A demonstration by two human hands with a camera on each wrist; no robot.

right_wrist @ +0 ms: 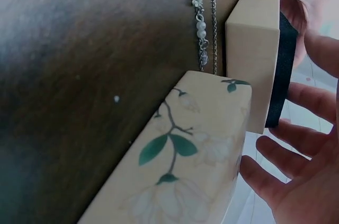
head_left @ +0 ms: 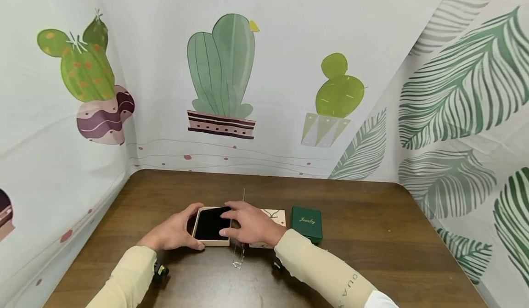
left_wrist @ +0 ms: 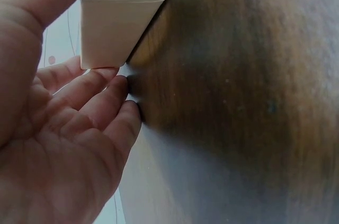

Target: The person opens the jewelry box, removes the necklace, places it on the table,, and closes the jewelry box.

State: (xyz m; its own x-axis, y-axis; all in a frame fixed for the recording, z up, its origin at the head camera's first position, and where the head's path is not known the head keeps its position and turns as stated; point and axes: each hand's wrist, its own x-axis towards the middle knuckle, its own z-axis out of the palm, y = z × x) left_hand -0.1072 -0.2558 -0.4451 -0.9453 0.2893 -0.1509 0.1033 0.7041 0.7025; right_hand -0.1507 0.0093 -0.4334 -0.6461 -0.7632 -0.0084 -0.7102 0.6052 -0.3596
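Observation:
A cream box base (head_left: 215,243) with a black padded insert (head_left: 208,224) lies on the wooden table. My left hand (head_left: 175,231) grips the base at its left side, thumb at the near corner and fingers at the far one. My right hand (head_left: 253,224) reaches over the base's right edge, its extended fingers spread and touching the insert. In the right wrist view, the insert (right_wrist: 283,70) stands up above the rim. A cream lid with a floral print (right_wrist: 183,144) lies beside the base, partly under my right hand. Silver chains with pearly beads (right_wrist: 200,28) lie between them.
A dark green jewelry box (head_left: 306,223) with gold lettering sits right of the floral lid. The brown wooden table (head_left: 372,243) meets a printed cloth backdrop (head_left: 285,69) at its back and sides. One chain end (head_left: 244,192) extends behind my right hand.

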